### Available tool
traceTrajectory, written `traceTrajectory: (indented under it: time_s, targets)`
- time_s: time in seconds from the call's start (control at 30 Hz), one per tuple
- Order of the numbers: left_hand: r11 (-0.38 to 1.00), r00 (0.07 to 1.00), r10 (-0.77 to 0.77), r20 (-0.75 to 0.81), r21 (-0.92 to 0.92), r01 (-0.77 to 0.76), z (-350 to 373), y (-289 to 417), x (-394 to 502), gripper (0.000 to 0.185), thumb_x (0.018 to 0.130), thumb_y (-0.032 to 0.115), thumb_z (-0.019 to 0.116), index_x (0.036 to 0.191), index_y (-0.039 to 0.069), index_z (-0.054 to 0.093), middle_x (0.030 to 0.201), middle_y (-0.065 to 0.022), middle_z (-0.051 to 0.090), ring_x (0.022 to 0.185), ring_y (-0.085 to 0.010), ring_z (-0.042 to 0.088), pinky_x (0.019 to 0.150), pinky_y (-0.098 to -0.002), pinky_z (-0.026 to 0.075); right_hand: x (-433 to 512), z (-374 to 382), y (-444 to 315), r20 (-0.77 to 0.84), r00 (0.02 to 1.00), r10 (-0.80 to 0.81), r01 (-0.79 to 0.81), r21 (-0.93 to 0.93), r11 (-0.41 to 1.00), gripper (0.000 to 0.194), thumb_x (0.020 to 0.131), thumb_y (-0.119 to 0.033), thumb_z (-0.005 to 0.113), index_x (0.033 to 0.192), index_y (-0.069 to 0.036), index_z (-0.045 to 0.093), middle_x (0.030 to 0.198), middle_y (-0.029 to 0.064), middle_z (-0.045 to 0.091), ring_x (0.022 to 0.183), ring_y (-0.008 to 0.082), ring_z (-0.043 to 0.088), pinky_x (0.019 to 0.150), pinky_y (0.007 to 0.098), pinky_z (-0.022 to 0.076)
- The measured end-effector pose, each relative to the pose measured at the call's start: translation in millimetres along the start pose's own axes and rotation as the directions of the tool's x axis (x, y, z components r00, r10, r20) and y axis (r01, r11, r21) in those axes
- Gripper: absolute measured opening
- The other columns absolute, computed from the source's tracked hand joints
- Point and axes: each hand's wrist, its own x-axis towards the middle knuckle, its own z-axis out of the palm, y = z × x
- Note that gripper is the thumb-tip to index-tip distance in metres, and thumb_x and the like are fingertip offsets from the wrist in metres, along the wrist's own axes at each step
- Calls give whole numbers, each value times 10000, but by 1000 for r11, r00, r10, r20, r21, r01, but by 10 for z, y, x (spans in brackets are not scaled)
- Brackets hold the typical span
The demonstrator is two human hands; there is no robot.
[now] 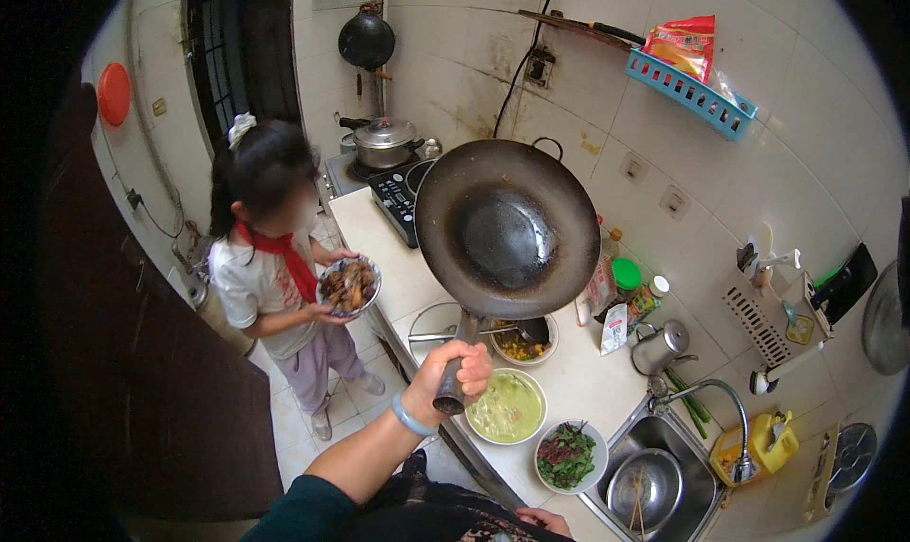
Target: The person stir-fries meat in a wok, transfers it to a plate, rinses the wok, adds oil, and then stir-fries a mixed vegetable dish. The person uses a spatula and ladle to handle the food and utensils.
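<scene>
My left hand [455, 375] is closed round the handle of a dark metal wok [508, 229], held up above the counter with its blackened inside towards me. My right hand [546, 521] shows only partly at the bottom edge; its fingers are mostly hidden. Beneath the wok stands a bowl of yellow and dark food [522, 346] with a ladle [534, 331] across it. Nearer me are a bowl of pale green soup [506, 407] and a white bowl of leafy greens [571, 457].
Another person [277, 286] stands at left, holding a patterned bowl of browned food [348, 286]. Behind the wok are an induction cooker [394, 204] and a pressure cooker [384, 144]. At right, a sink [657, 428] holds a metal basin [643, 489]; a kettle [657, 346] and bottles line the wall.
</scene>
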Motion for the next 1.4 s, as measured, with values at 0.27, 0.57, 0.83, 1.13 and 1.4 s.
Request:
traceTrajectory:
  time_s: [0.27,0.57,0.83,1.13,1.4]
  targets:
    - [997,998,-16,54,-74,20,-194,1053,312,136,862,94,473,737,84,420,600,9,417,494,-101,440,442,-254,394,524,716,-654,-61,990,-130,128,-27,991,242,912,-101,639,1128,8,634,974,51,661,895,112,596,820,261,485]
    - [975,999,34,20,-219,-29,-411,2058,777,117,835,48,479,734,62,422,611,8,428,501,-91,446,450,-247,398,946,1126,-978,-135,991,17,-18,-4,1000,277,903,-121,652,1154,-10,624,1012,54,670,900,118,607,825,266,485]
    - [962,990,118,-76,-238,-133,-601,2587,1110,171,821,34,486,663,68,430,593,5,449,496,-106,444,486,-242,430,1338,1024,-1447,14,1000,-28,28,-68,997,352,838,-112,694,1174,-40,623,973,47,684,860,109,603,802,265,481]
    - [963,996,85,-35,-254,-92,-1078,3388,1567,194,814,61,508,623,79,482,609,-3,488,549,-119,477,531,-250,446,1787,1294,-1769,12,1000,14,-14,1,1000,377,840,-73,677,1202,-10,593,1029,57,671,930,122,605,853,260,467]
    - [940,997,-54,-49,-339,35,-1434,4240,2017,197,828,71,514,637,80,466,601,1,479,536,-122,475,515,-247,448,2622,1813,-1782,-44,994,95,-78,305,949,333,891,-110,616,1204,-2,588,1079,107,661,1002,169,614,875,299,492]
